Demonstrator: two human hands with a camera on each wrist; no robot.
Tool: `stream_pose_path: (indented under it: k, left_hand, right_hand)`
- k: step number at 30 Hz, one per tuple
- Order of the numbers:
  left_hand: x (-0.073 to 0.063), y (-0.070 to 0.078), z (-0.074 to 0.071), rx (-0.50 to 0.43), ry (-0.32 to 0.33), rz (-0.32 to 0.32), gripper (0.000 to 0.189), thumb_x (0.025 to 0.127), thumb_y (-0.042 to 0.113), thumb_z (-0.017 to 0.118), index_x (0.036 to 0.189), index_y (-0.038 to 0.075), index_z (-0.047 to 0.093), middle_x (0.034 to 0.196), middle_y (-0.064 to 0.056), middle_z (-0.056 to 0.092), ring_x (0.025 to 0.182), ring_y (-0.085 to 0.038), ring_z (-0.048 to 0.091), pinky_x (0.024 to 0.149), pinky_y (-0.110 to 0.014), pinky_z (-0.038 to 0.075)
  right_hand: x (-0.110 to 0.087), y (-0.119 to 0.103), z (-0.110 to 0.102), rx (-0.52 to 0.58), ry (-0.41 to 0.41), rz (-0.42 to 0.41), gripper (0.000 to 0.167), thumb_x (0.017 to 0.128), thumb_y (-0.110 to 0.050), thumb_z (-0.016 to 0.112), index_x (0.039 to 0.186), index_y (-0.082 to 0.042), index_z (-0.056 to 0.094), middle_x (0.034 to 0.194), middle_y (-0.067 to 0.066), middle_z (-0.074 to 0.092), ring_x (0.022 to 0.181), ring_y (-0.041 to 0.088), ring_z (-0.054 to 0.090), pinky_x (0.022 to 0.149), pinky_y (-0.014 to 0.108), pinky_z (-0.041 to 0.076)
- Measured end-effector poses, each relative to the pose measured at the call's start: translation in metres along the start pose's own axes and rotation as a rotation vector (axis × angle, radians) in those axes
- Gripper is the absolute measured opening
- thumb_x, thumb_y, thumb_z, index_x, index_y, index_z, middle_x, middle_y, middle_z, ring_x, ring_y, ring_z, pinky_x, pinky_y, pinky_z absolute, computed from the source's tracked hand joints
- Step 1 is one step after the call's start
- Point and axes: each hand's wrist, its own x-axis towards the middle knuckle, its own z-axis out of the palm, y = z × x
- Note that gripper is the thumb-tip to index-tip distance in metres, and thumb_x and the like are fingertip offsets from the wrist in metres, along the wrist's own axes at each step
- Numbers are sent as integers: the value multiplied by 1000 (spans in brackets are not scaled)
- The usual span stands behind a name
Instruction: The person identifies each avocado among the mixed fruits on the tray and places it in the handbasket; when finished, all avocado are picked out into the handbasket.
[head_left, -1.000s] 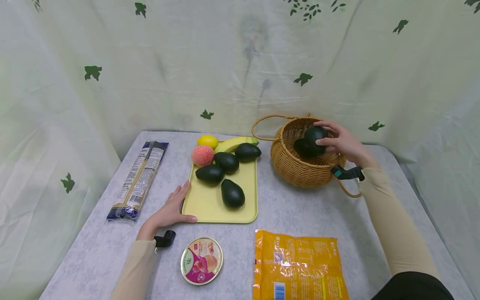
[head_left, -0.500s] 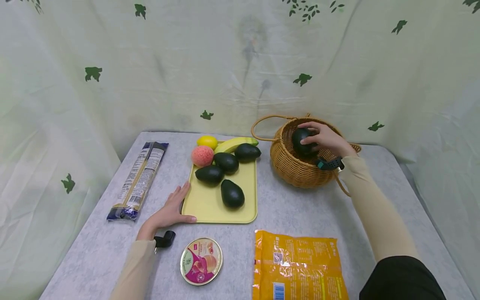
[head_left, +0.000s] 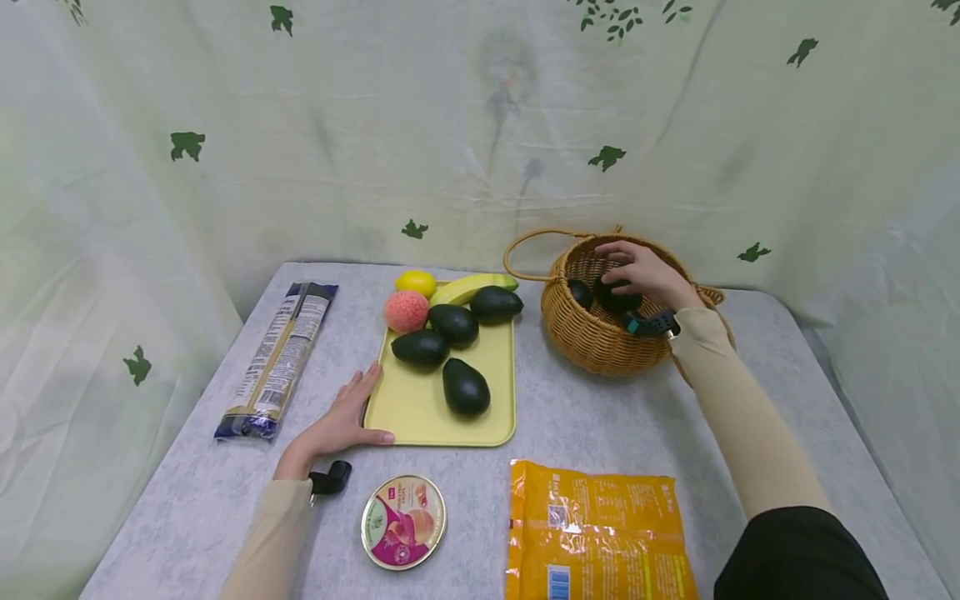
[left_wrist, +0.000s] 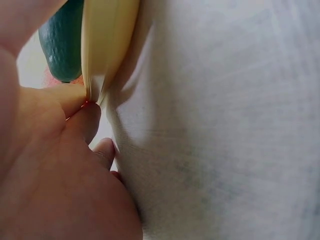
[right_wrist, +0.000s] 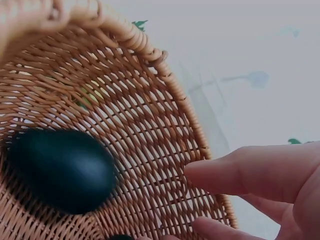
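My right hand (head_left: pixel 647 273) is over the mouth of a wicker basket (head_left: pixel 596 350), fingers spread and apart from the fruit in the right wrist view. Inside the basket lie two dark green avocados; one avocado (head_left: pixel 580 293) shows at the left, the other avocado (head_left: pixel 617 297) is partly hidden under the hand. My left hand (head_left: pixel 337 425) rests with extended fingers against the left edge of a yellow tray (head_left: pixel 405 412), thumb at its near corner. The tray bears several avocados (head_left: pixel 466 388), a pink round fruit (head_left: pixel 406 311), a lemon (head_left: pixel 416 283) and a banana (head_left: pixel 467 288).
A long blue-ended packet (head_left: pixel 277 362) lies left of the tray. Nearer the front are a round tin (head_left: pixel 403 522) with a pink label and an orange packet (head_left: pixel 600 533). The basket's handle (head_left: pixel 540 235) sticks out leftward. A pale curtain hangs behind the table.
My right hand has carried an avocado down into the basket and let go of it; the fingers are now apart above it. The left hand and tray have stayed still.
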Motion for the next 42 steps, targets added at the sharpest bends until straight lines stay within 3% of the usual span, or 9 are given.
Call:
stream_pose_path:
  k: [8,16,21,30,34,42]
  left_hand:
    - [0,-1,0,1,4,12,115,74,35,82,152,-3,5,158,-20,1,141,-42,-9,111,-57,-6]
    - [1,-2,0,5,9,18,115,74,35,82,151,-3,6,158,-21,2,141,-42,-8,111,-57,-5]
    - [1,-1,0,2,8,18,115,74,35,82,151,-4,6,158,-21,2,141,-42,-8,111,-58,-5]
    - [0,-1,0,-1,6,15,115,74,34,82,151,-4,6,158,-21,2,141,-42,-9,111,-57,-6]
    - [0,-1,0,2,5,12,114,74,34,82,151,-4,6,158,-21,2,141,-42,-9,111,-57,-6]
    - [0,-1,0,2,5,13,115,75,35,82,151,-3,5,158,-20,1,141,-42,-9,111,-58,-6]
  right_hand:
    - [-12,2,-3,24,-43,-28,53,100,-2,47,148,2,25,152,26,20,134,41,30,103,57,35]
    - [-30,-2,-5,35,3,-116,49,100,-12,50,145,-3,32,146,18,35,121,28,48,102,52,39]
    - [-41,-10,3,68,1,-172,50,98,-16,55,143,-5,37,144,14,40,126,34,46,102,50,39]
    - [-53,-27,38,76,-136,-287,52,97,-17,57,143,-1,38,144,22,38,125,37,46,99,46,43]
    - [-55,-30,60,46,-214,-316,50,96,-16,59,142,-5,42,142,16,43,125,37,46,99,48,43]
    - [-46,-22,99,-24,-342,-306,49,96,-15,60,142,-11,44,144,9,43,121,30,52,99,41,44]
